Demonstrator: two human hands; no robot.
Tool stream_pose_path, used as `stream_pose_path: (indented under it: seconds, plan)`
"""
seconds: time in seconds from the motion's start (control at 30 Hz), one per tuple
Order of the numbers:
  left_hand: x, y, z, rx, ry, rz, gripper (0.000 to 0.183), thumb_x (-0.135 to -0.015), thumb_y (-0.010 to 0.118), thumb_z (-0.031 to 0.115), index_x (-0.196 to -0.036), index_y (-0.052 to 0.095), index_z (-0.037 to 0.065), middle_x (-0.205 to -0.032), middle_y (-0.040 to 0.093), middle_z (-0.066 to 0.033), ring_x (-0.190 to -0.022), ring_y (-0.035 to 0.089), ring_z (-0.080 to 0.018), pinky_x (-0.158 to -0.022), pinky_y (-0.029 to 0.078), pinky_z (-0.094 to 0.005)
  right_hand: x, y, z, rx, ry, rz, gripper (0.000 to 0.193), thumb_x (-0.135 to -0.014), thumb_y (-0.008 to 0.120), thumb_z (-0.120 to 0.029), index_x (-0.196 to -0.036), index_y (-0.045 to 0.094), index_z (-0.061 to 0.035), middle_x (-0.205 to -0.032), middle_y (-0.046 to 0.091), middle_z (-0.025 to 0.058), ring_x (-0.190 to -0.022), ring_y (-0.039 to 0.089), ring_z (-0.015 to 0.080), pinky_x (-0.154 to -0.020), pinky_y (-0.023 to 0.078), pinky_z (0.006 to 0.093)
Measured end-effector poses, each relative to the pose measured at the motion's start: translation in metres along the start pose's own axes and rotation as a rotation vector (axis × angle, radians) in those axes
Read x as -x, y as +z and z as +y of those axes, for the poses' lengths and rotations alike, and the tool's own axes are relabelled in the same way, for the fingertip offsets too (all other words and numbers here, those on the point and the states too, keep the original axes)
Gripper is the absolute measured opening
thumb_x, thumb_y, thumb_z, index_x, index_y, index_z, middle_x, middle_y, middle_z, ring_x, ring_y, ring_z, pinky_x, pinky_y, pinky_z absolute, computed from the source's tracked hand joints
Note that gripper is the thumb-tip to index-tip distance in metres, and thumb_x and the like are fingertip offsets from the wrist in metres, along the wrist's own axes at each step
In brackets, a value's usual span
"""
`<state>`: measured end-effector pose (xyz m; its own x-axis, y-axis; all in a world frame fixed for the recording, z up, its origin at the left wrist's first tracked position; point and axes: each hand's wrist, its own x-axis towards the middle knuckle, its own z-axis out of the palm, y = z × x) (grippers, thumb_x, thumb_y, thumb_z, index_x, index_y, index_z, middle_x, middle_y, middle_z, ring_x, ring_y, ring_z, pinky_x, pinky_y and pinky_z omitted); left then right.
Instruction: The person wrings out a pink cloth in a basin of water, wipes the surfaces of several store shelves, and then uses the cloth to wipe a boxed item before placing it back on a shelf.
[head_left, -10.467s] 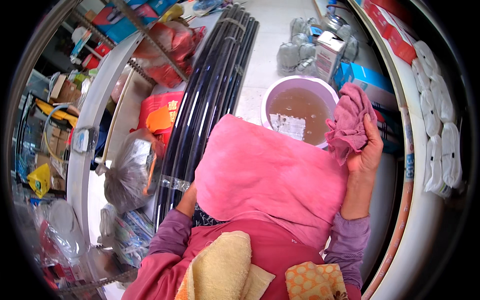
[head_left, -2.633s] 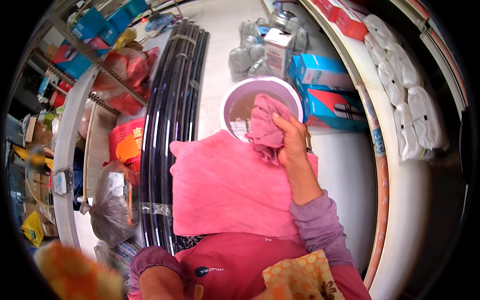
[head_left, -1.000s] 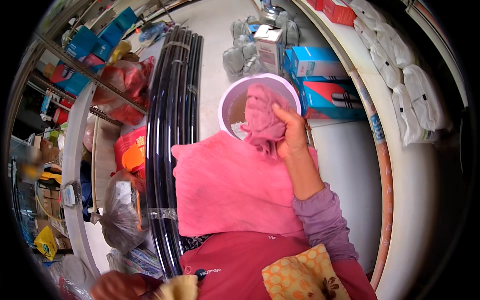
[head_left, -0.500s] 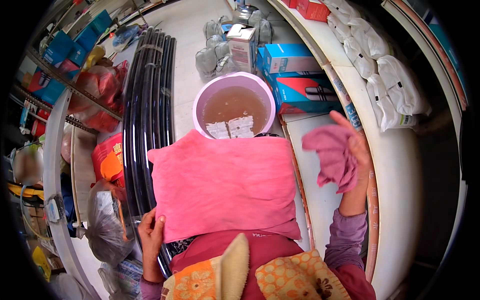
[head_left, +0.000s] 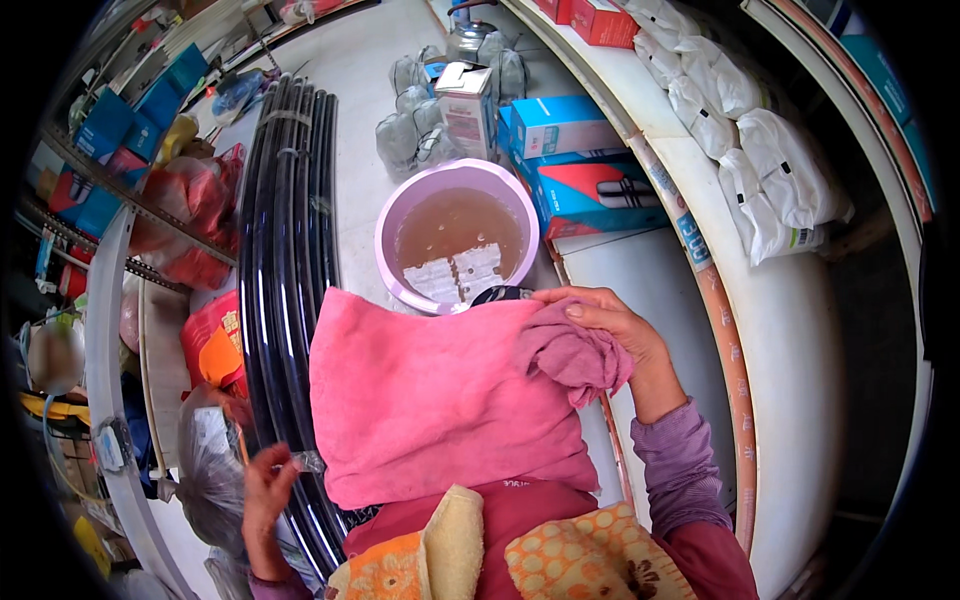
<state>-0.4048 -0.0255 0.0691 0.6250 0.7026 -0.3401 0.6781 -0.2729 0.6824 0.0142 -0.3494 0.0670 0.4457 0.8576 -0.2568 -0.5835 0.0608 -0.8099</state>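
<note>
A bright pink cloth (head_left: 430,400), perhaps a folded towel, lies spread over my lap. My right hand (head_left: 620,330) grips a crumpled mauve rag (head_left: 575,352) and rests it on the cloth's upper right corner. Off to the left, my left hand (head_left: 268,490) hangs beside the pink cloth without touching it; its fingers are loosely bent, apart and hold nothing. Just beyond my lap stands a lilac basin (head_left: 385,245) of cloudy brown water, with pale, patterned flat pieces (head_left: 455,272) in its near part.
Long dark glossy tubes (head_left: 285,250) lie bundled on the left, next to shelving with bags. Past the basin are grey bundles (head_left: 400,140) and a carton (head_left: 468,105). Blue boxes (head_left: 590,190) sit right of it, below a white shelf (head_left: 720,200) bearing white packets (head_left: 785,165).
My right hand has brought the mauve rag left and down onto the pink cloth. My left hand has let go of the cloth's edge and moved left. The pink cloth has shifted slightly.
</note>
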Motion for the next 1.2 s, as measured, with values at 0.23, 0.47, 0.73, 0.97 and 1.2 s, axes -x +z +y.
stream_pose_path:
  seconds: [0.23,0.47,0.73,0.97,1.2]
  plan:
    - [-0.083,0.033,0.155,-0.306,0.588,0.190,0.049,-0.084,0.063,0.012,-0.129,0.049,0.000,-0.130,0.050,-0.0167,-0.122,0.047,-0.0292,-0.105,0.032,-0.0357,-0.020,0.002,-0.013,-0.007,-0.018,0.036,0.026,-0.087,0.059,-0.014,-0.102,0.061,0.0063,-0.095,0.066,0.0113,-0.085,0.064,0.0153,-0.078,0.051,0.0259]
    - [-0.160,0.070,0.164,-0.093,0.467,-0.050,0.020,-0.084,0.063,0.009,-0.099,0.064,-0.003,-0.096,0.062,-0.0158,-0.086,0.061,-0.0243,-0.076,0.047,-0.0295,-0.044,-0.012,-0.005,-0.252,-0.030,0.285,0.027,-0.089,0.057,-0.014,-0.105,0.060,0.0060,-0.099,0.066,0.0123,-0.087,0.066,0.0189,-0.079,0.054,0.0287]
    - [-0.163,0.065,0.190,-0.026,0.472,-0.033,0.030,-0.083,0.066,0.013,-0.107,0.059,-0.004,-0.107,0.060,-0.0103,-0.104,0.055,-0.0201,-0.093,0.040,-0.0297,-0.014,-0.068,0.046,-0.628,-0.020,0.551,0.030,-0.089,0.057,-0.016,-0.112,0.057,0.0030,-0.104,0.065,0.0151,-0.090,0.065,0.0263,-0.080,0.055,0.0381]
    - [-0.190,0.116,0.285,0.204,0.653,-0.094,0.024,-0.085,0.064,0.009,-0.105,0.062,-0.005,-0.104,0.063,-0.0101,-0.099,0.057,-0.0168,-0.088,0.043,-0.0275,0.028,-0.165,0.129,0.199,-0.384,1.370,0.039,-0.081,0.065,-0.004,-0.118,0.056,0.0019,-0.101,0.065,0.0096,-0.090,0.062,0.0171,-0.080,0.050,0.0285]
    - [-0.245,0.159,0.254,0.516,0.388,-0.209,0.022,-0.090,0.061,0.016,-0.099,0.065,-0.004,-0.092,0.067,-0.0085,-0.090,0.062,-0.0138,-0.086,0.046,-0.0261,0.028,-0.190,0.158,0.897,-0.136,1.361,0.059,-0.074,0.063,-0.001,-0.131,0.049,-0.0037,-0.088,0.068,0.0079,-0.074,0.065,0.0148,-0.069,0.053,0.0279]
